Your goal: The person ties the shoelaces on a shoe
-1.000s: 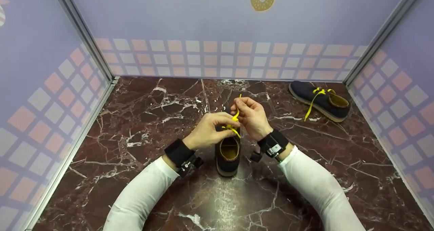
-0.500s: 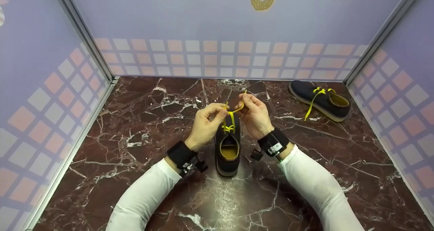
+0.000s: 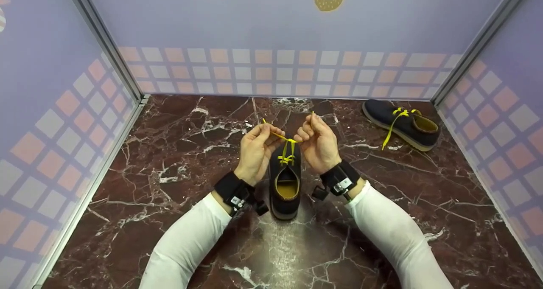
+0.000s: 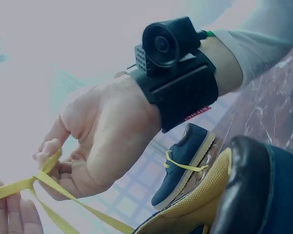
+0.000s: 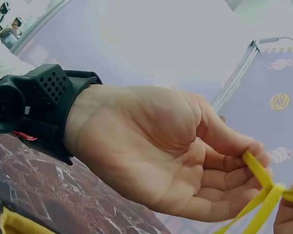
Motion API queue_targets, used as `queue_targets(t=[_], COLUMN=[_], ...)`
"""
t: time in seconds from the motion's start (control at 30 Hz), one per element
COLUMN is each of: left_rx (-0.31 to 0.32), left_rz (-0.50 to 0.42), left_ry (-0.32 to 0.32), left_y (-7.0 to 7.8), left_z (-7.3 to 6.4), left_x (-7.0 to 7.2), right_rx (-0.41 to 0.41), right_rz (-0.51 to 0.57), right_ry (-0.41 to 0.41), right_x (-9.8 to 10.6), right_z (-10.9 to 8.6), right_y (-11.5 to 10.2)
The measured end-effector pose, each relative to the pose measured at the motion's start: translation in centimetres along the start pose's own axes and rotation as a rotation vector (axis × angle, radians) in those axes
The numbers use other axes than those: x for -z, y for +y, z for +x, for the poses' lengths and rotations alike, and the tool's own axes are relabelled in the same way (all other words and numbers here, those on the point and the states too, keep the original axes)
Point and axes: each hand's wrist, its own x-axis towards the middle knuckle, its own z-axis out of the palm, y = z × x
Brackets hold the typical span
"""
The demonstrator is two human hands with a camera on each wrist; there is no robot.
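Note:
A dark navy shoe [image 3: 283, 208] with a mustard lining stands upright on the floor, its toe pointing away from me. Its yellow shoelace [image 3: 292, 141] rises from the eyelets in two strands, which cross between my hands above the front of the shoe. On the left side, my left hand [image 3: 255, 151] pinches one lace end between thumb and fingers, the tip poking out past them. My right hand [image 3: 321, 144] pinches the other end, its tip standing up above the thumb. In the left wrist view the lace crossing [image 4: 36, 178] is pulled out between both hands.
A second navy shoe [image 3: 373, 113] with yellow laces lies at the back right, one lace end trailing on the dark red marbled surface [image 3: 191, 234]. Lilac panels [image 3: 237, 30] with checkered bands enclose the back and both sides.
My hands have drawn apart and away from the shoe opening, the left one moving left and forward. The lace crossing has lifted off the shoe and stretched out between them.

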Motion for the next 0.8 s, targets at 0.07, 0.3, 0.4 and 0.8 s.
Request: queue_targets(t=[0.07,0.3,0.4,0.8], left_rx=[0.01,0.023,0.028,0.033], left_rz=[-0.039,-0.089,-0.1,-0.087], left_ry=[0.02,0.028,0.025,0.07], left_y=[0.01,0.12,0.12,0.11], left_z=[0.02,0.04,0.1,0.47], left_x=[0.19,0.48,0.33,0.48], right_rx=[-0.005,-0.015,-0.013,-0.016], right_rz=[0.005,-0.02,-0.034,-0.057], right_ry=[-0.01,-0.026,-0.037,-0.027], right_x=[0.14,0.45,0.47,0.93], right_z=[0.01,0.11,0.08,0.02], right_y=[0.04,0.17,0.14,-0.12])
